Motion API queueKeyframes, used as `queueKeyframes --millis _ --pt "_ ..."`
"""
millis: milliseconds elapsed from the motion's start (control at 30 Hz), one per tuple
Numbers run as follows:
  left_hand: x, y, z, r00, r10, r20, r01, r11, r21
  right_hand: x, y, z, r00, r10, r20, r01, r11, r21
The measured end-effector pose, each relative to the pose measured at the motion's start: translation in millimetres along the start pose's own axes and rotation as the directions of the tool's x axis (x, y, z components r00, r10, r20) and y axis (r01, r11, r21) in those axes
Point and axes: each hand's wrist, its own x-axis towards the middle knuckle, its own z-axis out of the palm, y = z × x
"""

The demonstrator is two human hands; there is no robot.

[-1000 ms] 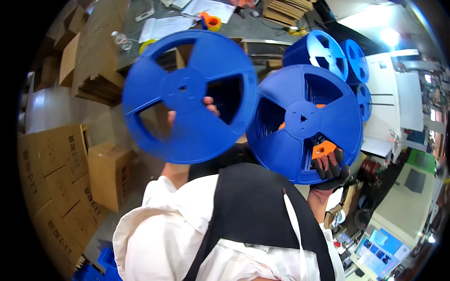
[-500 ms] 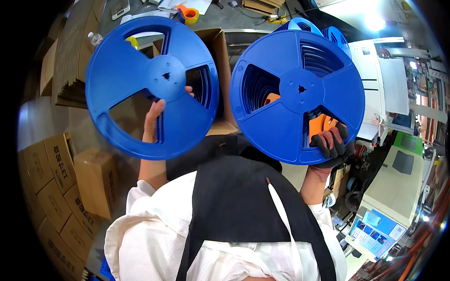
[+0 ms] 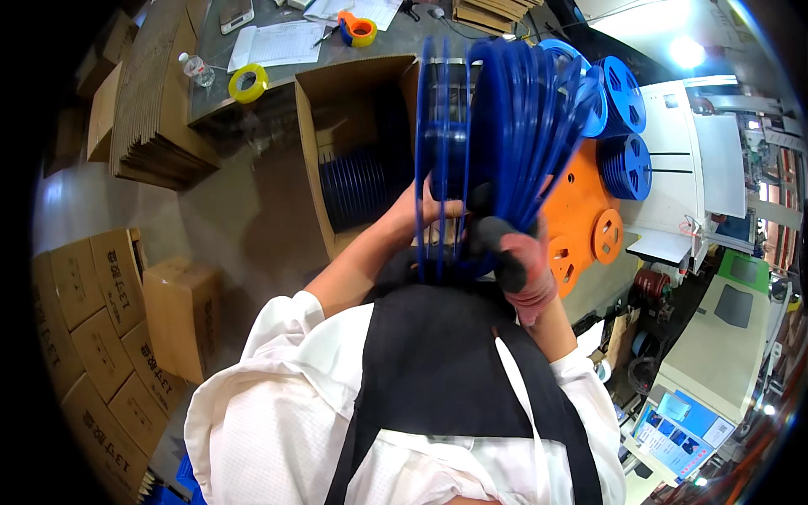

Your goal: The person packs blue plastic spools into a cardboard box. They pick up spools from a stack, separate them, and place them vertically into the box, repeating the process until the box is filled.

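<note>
We note the blue reels (image 3: 513,118) held edge-on in front of the apron (image 3: 446,362), their rims upright at the left and fanned out toward the upper right. Left of them stands the open carton (image 3: 358,76), with dark reels (image 3: 353,181) on edge inside; its right wall is close to the leftmost rims. Bare floor (image 3: 240,194) opens between this carton and the stacked cartons (image 3: 97,324). The table (image 3: 396,42) edge runs beyond, a yellow tape roll (image 3: 248,94) near it. Orange sheeting (image 3: 581,198) lies to the right, behind the bundle.

Pose: our bare left hand (image 3: 431,202) reaches up and inward, fingers through the leftmost reels, grasping them. Our gloved right hand (image 3: 518,257) is bent in against the thicker bundle, fingers curled around its near side, partly hidden. We cannot tell whether the two groups touch.

Compared with half a second ago: two groups faced us flat and apart; now both are turned edge-on and brought together. The tape roll, then mostly covered, shows whole.
</note>
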Motion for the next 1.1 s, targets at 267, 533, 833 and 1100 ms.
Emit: queueKeyframes --millis 267,533,833,1100 --pt "-21.4 19.5 4.2 0.998 -0.063 0.015 0.064 0.924 -0.376 17.8 -40.6 14.0 0.981 0.191 0.024 -0.189 0.979 -0.077" --pt "-78.9 33.7 -53.3 0.998 0.016 -0.069 -0.053 0.804 -0.592 5.9 -3.0 -26.6 0.935 0.353 -0.042 -0.159 0.521 0.838" --pt "-63.8 5.4 -67.7 0.946 0.322 -0.046 -0.252 0.637 -0.729 -2.2 17.1 -55.8 0.875 0.436 -0.21 -0.011 0.452 0.892" --pt "-28.4 -7.2 -79.3 0.944 0.323 -0.069 -0.271 0.639 -0.72 -11.6 34.1 -75.0 0.798 0.541 -0.265 -0.007 0.449 0.893"
